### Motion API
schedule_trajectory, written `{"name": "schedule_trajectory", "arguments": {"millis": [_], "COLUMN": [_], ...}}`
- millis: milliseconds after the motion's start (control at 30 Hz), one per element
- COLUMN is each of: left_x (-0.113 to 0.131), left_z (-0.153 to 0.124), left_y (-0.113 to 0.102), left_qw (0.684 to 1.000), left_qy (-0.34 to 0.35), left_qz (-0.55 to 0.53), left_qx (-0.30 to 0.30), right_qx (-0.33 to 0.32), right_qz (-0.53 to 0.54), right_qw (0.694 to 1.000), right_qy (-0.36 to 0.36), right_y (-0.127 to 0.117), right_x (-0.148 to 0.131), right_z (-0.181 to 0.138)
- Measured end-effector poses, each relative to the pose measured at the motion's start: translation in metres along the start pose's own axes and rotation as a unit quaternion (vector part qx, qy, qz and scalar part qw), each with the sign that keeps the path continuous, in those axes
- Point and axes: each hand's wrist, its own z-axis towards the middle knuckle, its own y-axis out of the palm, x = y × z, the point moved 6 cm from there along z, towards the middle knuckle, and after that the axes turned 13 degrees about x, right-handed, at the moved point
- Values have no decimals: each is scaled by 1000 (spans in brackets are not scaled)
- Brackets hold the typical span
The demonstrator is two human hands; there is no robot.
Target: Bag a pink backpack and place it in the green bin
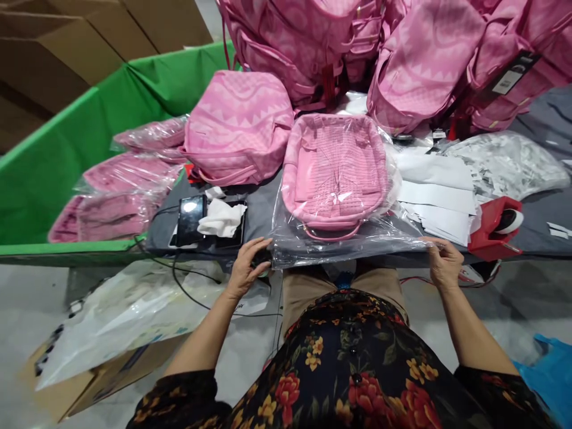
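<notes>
Plastic film is what both hands grip: a clear bag (344,241) with a pink backpack (335,170) inside lies flat at the near edge of the desk (263,214), its open mouth hanging slightly over the edge toward the person. The left hand (248,265) pinches the bag's near left corner between thumb and fingers; the right hand (442,262) pinches the near right corner the same way, fingers curled over the film. The mouth is stretched taut between them.

The film looks thin, slick and floppy, so it probably slips under a light pinch and creases or tears if pulled hard at one spot. A grip at both corners, as now, seems the surest. The backpack looks soft and padded, light for its bulk, and it likely slides inside the bag if the mouth is tipped down. Its loop handle (333,233) points toward the opening, just behind the film edge.

Left of the bag sit a phone (190,217) and a crumpled white cloth (221,219). To the right lie white paper sheets (435,193) and a red tape dispenser (496,229). More pink backpacks (239,125) pile up behind, and bagged ones (129,190) lie in a green bin (49,167) on the left.
</notes>
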Motion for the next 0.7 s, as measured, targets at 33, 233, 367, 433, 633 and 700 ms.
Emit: {"name": "schedule_trajectory", "arguments": {"millis": [33, 233, 367, 433, 633, 700], "left_x": [4, 18, 20, 15, -8, -10], "left_z": [-3, -18, -6, 3, 32, 45], "left_y": [2, 24, 24, 20, 32, 40], "left_qw": [999, 971, 991, 994, 911, 908], "left_qy": [45, 213, 128, 24, -298, -319], "left_qz": [14, 103, 0, -76, -222, -192], "left_qx": [-23, -22, 49, 70, 182, 191], "right_qx": [15, 96, 125, 125, 98, 90], "right_qz": [17, 45, 33, 8, 7, -8], "right_qw": [1000, 993, 991, 992, 995, 996], "right_qy": [15, 45, 25, 1, 17, 21], "right_y": [2, 4, 4, 10, 50, 59], "right_x": [3, 32, 19, 0, -31, -29], "right_z": [0, 3, 9, 9, 14, 18]}}
